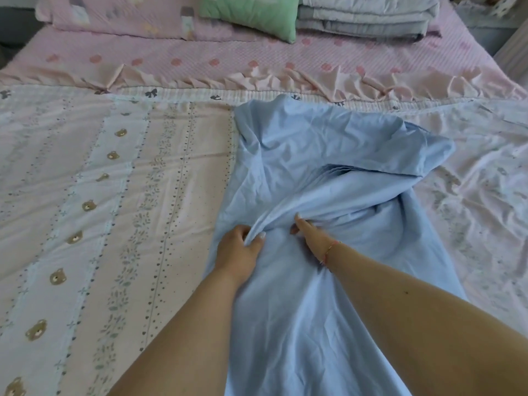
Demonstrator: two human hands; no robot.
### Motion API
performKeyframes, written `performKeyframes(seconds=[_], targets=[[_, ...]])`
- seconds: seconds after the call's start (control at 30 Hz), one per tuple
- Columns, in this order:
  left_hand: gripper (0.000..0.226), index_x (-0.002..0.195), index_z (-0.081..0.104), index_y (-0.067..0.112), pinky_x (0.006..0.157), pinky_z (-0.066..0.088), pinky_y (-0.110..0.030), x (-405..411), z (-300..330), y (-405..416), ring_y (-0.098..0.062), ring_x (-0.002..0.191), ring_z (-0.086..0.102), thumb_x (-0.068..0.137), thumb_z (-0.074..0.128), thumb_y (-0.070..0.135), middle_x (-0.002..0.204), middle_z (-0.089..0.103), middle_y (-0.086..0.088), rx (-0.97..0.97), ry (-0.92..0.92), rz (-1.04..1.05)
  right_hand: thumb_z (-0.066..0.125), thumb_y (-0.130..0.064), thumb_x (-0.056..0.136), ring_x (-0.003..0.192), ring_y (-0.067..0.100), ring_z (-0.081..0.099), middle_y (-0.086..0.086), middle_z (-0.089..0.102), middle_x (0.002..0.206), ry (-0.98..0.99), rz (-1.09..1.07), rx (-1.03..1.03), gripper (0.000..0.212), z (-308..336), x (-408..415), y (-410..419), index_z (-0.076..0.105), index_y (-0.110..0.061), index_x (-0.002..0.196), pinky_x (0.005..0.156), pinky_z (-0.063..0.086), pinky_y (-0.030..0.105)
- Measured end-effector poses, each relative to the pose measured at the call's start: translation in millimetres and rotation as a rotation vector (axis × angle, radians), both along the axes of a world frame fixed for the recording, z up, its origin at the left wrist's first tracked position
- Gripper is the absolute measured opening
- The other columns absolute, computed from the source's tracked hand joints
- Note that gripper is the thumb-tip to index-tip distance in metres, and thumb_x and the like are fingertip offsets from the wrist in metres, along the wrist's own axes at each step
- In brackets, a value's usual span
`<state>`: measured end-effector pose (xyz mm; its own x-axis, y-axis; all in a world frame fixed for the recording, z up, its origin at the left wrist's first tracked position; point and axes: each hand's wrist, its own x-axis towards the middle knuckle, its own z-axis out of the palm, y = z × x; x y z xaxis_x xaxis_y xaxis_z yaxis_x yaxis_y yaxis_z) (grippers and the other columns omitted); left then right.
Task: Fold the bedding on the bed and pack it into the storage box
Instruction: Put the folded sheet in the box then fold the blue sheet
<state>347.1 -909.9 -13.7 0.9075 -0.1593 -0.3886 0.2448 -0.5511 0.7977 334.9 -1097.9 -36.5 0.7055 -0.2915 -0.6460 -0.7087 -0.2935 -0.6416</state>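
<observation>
Blue sheet [328, 178] bunched mid-bed; left hand [238, 251] pinching a fold, right hand [310, 232] curled into cloth beside it. Risk: uneven pull, crooked fold, thin fabric slipping free.

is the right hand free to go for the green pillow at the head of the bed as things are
Probably not. The right hand grips a bunch of the blue sheet, as does the left hand. The green pillow lies at the far end of the bed; nothing blocks the way, but it looks beyond arm's reach.
</observation>
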Motion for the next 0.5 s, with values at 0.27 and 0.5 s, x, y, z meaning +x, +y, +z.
performKeyframes(seconds=[0.27,0.5], targets=[[0.015,0.088,0.071,0.021,0.069,0.052,-0.026,23,-19,-10,-0.011,0.078,0.066,0.089,0.065,0.034,0.086,0.073,0.002,-0.231,0.046,0.107,0.04,-0.099,0.048,0.123,0.014,0.044,-0.011,0.049,0.132,-0.118,-0.076,0.231,0.093,-28,24,-10,0.052,-0.048,0.125,0.114,0.025,0.047],[0.02,0.088,0.071,0.021,0.069,0.053,-0.03,29,-26,-13,-0.016,0.08,0.067,0.087,0.067,0.041,0.085,0.073,0.001,-0.228,0.099,0.155,0.043,-0.063,0.089,0.067,0.014,0.052,-0.002,0.057,0.069,-0.178,-0.041,-0.04,0.055,25,17,-2,0.059,-0.017,0.063,0.07,0.04,0.028]])
